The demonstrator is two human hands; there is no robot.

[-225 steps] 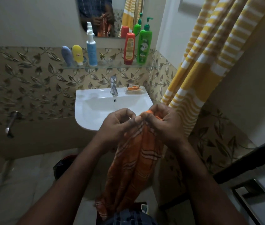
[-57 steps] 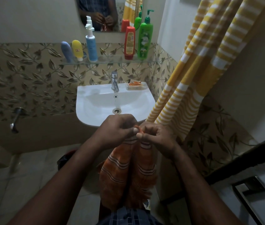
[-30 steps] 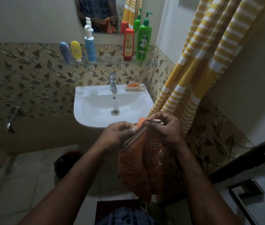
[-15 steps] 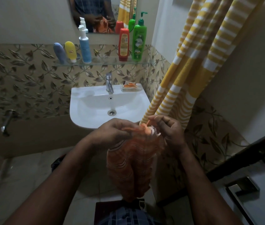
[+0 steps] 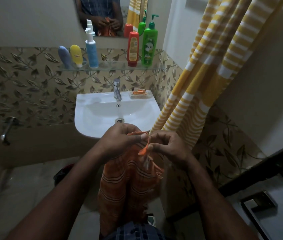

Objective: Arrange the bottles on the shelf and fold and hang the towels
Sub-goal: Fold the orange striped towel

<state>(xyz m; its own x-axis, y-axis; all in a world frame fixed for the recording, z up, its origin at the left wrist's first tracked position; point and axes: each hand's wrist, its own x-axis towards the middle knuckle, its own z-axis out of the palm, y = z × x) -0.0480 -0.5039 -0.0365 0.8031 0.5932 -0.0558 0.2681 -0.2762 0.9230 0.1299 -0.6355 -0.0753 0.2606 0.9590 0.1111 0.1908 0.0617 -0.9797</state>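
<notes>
Orange towel [image 5: 130, 179] was the thing in play in the head view, striped with darker lines and hanging down in front of the person, below the front edge of the white sink [image 5: 95, 118]. Both hands were bunched up close together at its top edge. Left hand [image 5: 120, 141] was closed over the top of the cloth, thumb pressed against the hem. Right hand [image 5: 168, 148] was just beside it, pinching a little orange corner of the towel between thumb and fingertip, with the other fingers loosely curled. So both were clamped on the same towel, almost touching each other.

Up on the glass shelf [image 5: 113, 65] over the sink, the bottles stood upright in two little groups: a blue-grey tube [image 5: 64, 56], a yellow tube [image 5: 76, 55] and a light blue pump bottle [image 5: 90, 49] on the left, then a red bottle [image 5: 133, 46] and a green pump bottle [image 5: 149, 44] on the right, those two just about touching.

A yellow-and-white striped towel [image 5: 206, 70] hung down the right side, its lower end near the right hand. The mirror [image 5: 111, 16] above the shelf showed the hands and the orange cloth too. A soap dish [image 5: 139, 94] sat on the sink's back corner beside the tap [image 5: 117, 89].
</notes>
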